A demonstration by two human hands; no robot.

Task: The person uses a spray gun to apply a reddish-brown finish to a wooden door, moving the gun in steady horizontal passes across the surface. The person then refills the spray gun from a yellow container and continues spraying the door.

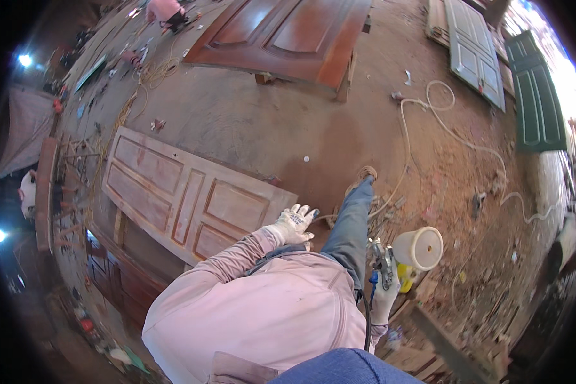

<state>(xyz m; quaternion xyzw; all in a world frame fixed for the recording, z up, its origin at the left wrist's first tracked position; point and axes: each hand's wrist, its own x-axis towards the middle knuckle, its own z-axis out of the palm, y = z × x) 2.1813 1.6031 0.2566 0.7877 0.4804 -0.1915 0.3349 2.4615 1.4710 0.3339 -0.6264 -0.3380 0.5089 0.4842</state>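
Note:
In a white work glove, my left hand [294,224] is at the near right end of an unfinished, pinkish panelled door [192,198]. Its fingers are spread. A pale hose [400,173] runs up beside these fingers; whether they touch it I cannot tell. My right hand [385,297], also gloved, is low at my right side, closed around a metal spray gun [384,259]. The gun carries a whitish round cup [419,248], tilted outward. Below the cup shows something yellow [406,276]. A dark hose [367,320] passes by my right forearm.
A glossy red-brown door [281,38] lies raised on supports ahead. Another dark red door [118,275] is at lower left. Grey [473,51] and green [534,96] doors lean at far right. Wood scraps [448,339] litter the lower right. Another person [166,13] crouches far off.

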